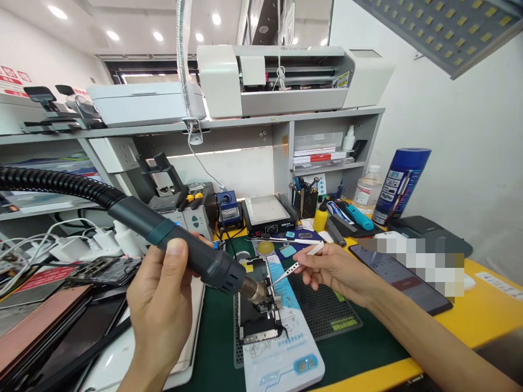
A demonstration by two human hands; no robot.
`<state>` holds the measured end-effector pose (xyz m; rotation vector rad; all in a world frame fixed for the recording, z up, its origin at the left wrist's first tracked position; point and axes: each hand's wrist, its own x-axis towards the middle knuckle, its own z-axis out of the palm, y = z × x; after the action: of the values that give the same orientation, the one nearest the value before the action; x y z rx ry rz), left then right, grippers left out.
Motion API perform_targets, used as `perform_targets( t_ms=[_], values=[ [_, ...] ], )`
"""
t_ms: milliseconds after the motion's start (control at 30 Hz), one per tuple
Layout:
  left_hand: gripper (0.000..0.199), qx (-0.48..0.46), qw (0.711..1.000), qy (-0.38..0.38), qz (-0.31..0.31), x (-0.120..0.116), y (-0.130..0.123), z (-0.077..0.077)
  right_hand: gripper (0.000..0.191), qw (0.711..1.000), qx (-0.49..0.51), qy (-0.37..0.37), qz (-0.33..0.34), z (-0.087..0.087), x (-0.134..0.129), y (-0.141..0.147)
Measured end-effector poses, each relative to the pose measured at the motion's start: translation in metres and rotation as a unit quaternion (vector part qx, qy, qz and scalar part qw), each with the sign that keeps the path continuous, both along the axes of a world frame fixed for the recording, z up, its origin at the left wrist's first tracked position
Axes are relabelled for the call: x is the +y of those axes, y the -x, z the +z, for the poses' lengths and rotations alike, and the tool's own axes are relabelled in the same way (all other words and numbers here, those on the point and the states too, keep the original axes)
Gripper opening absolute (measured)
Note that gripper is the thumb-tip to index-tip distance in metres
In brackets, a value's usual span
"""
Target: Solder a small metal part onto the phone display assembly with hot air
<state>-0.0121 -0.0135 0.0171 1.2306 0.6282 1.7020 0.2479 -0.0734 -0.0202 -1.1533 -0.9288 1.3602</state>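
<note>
My left hand (165, 296) is wrapped round the grey handle of a hot-air gun (196, 253). Its metal nozzle points down at the middle of an opened phone frame (255, 316), very close to the parts there. Between the fingers of my right hand (330, 269) is a pair of tweezers (293, 268), whose tips reach the right side of the frame beside the nozzle. Under the frame lies a white and blue box (288, 348). The nozzle hides some of the parts beneath it, and whether the tweezers touch anything is too small to tell.
A phone (402, 280) lies at the right, near a blue spray can (402, 185). Stacked phones and tablets (44, 326) fill the left side. Behind the green mat (216, 337) stand a heating plate (267, 212), a blue soldering station (229, 209) and a yellow bottle (321, 218).
</note>
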Motion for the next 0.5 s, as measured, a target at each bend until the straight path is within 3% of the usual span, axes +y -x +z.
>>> perform_targets(
  t_ms=[500],
  values=[
    [0.021, 0.051, 0.998, -0.041, 0.019, -0.0082, 0.001, -0.0068, 0.023, 1.0, 0.006, -0.004, 0.003, 0.0059, -0.0043, -0.0015]
  ],
)
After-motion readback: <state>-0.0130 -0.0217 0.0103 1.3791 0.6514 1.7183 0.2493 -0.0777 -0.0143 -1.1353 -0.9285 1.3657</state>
